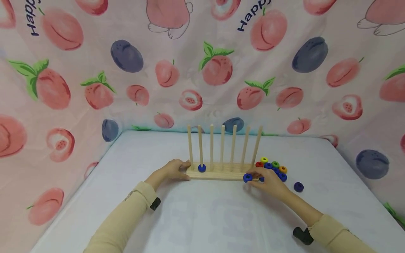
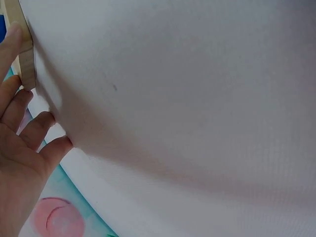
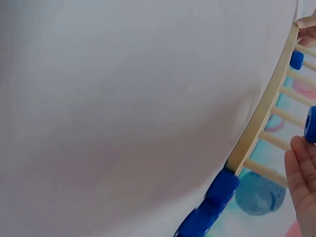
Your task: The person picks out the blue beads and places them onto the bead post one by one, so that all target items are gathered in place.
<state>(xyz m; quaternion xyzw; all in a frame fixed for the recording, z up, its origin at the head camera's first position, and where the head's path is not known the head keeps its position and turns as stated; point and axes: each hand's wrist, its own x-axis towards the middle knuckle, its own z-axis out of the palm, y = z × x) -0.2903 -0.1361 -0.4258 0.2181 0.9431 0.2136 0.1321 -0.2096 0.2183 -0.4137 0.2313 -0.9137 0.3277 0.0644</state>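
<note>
A wooden peg rack (image 1: 218,176) with several upright pegs stands on the table. My left hand (image 1: 173,169) holds the rack's left end, thumb at the front edge and fingers round the end; the left wrist view shows that thumb on the wood (image 2: 25,61). One blue ring (image 1: 201,168) sits at the foot of the second peg from the left. Near the rack's right end, my right hand (image 1: 268,180) pinches another blue ring (image 1: 248,178) by its side, with its hole showing. The right wrist view has this held ring (image 3: 310,124) at its right edge.
Beside the rack's right end lies a cluster of rings: yellow (image 1: 264,160), red (image 1: 259,164), green (image 1: 275,164), orange (image 1: 283,169) and several blue ones. A dark blue ring (image 1: 299,187) lies apart at the right. A fruit-patterned cloth (image 1: 196,70) hangs behind the white table (image 1: 202,218).
</note>
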